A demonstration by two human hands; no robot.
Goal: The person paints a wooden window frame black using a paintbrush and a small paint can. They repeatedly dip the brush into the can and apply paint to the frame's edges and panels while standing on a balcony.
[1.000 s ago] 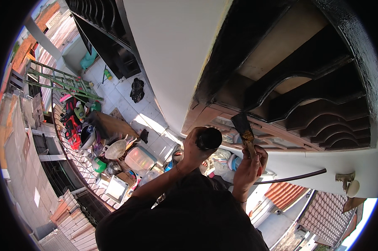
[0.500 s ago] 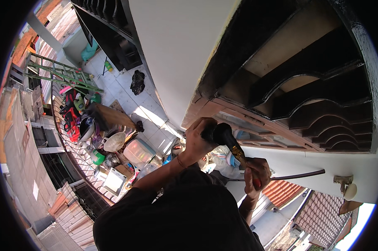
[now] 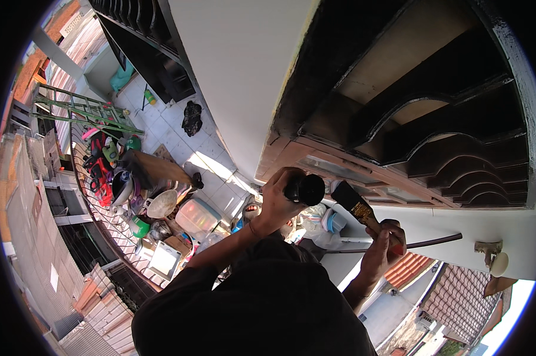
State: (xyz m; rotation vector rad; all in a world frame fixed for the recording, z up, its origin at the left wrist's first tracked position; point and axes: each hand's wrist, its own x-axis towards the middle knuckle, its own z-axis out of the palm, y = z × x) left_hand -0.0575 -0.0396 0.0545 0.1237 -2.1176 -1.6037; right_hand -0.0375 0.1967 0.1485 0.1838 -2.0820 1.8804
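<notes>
My left hand (image 3: 278, 199) is wrapped around a small black paint container (image 3: 310, 190), its round dark top facing up. My right hand (image 3: 382, 252) grips a paintbrush (image 3: 361, 209) by its handle. The brush's bristles are black, and they are apart from the container, to its right. Beyond both hands is a large wooden frame (image 3: 351, 157), brown in its lower part, with dark louvre-like slats (image 3: 434, 133) above it. Several of those slats look glossy black, while others remain brown. How full the container is, I cannot tell.
A white wall (image 3: 232, 77) rises beside the frame. Below on the left, a tiled balcony holds a green ladder (image 3: 90, 110), a plastic bin (image 3: 198, 215), a black bag (image 3: 192, 117) and heaped household items along a railing. A dark pipe (image 3: 431, 241) and tiled roofs (image 3: 449, 293) lie at right.
The brush has come away from the container's mouth and moved right with my right hand. My left hand still holds the container in nearly the same place.
</notes>
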